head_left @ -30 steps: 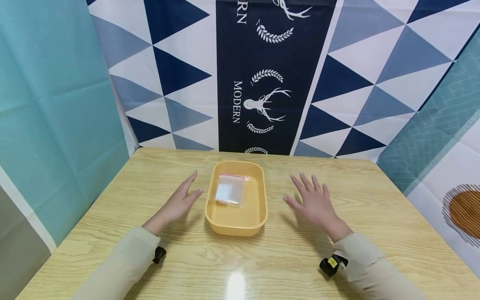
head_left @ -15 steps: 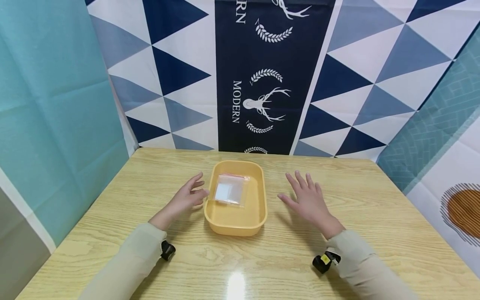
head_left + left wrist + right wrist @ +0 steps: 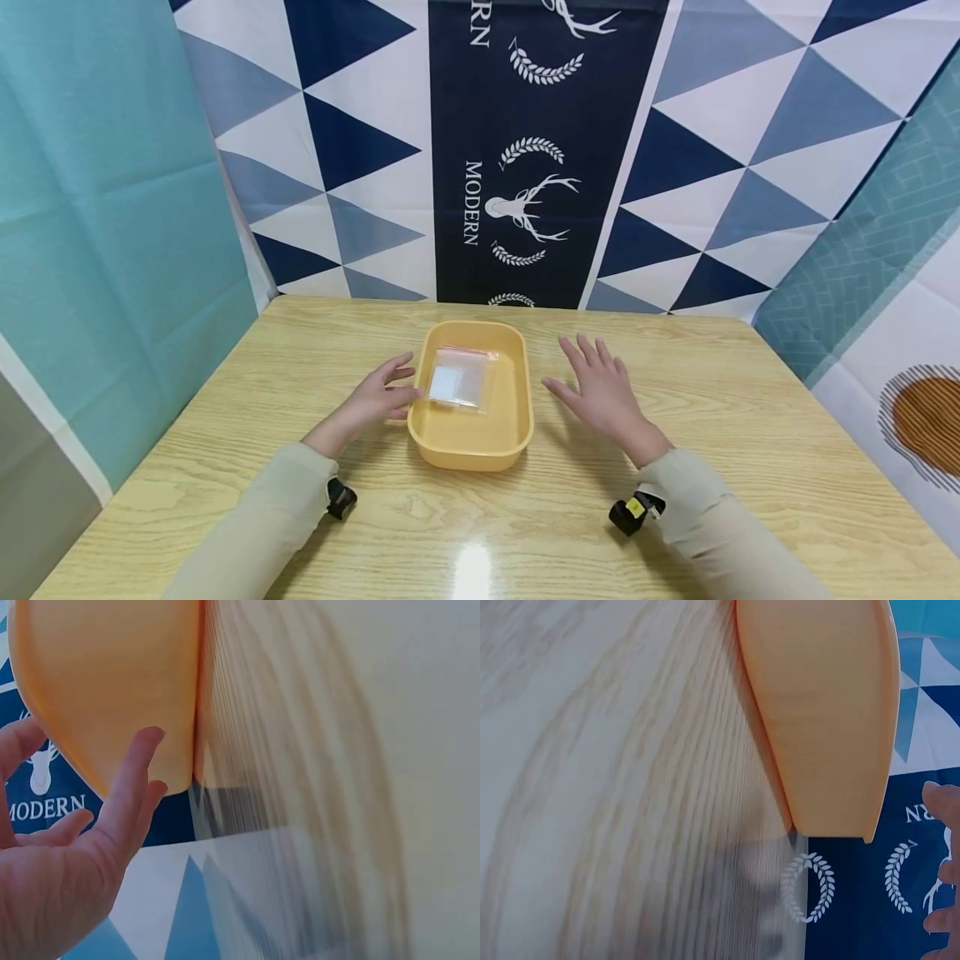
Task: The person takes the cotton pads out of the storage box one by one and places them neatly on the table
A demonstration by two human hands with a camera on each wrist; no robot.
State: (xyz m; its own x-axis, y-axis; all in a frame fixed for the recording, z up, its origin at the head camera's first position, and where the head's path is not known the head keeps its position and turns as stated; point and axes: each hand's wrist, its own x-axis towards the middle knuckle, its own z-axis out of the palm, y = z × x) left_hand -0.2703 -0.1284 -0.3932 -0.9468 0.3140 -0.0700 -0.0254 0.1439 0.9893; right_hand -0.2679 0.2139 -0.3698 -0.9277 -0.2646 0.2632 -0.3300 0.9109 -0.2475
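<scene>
A yellow-orange plastic bin (image 3: 471, 442) stands on the wooden table, and inside it lie clear zip bags (image 3: 471, 385) with a red seal line and a white patch. My left hand (image 3: 372, 397) is close by the bin's left side, fingers loosely bent, the thumb near the rim; whether it touches cannot be told. In the left wrist view its fingers (image 3: 135, 769) show in front of the bin's wall (image 3: 120, 682). To the right of the bin hovers my right hand (image 3: 603, 400), fingers spread and holding nothing. Only its fingertips (image 3: 941, 799) show at the right wrist view's edge.
The light wooden table (image 3: 420, 533) reaches back to a patterned cloth (image 3: 517, 167) with triangles and a deer print. A teal cloth (image 3: 120, 217) hangs at the left, and another patterned cloth (image 3: 885, 275) at the right. Each wrist wears a small black camera (image 3: 341, 499).
Both hands have moved inward toward the bin, the right one leftward and the left one slightly rightward. The left fingers have bent a little more. The bin and bags stay put.
</scene>
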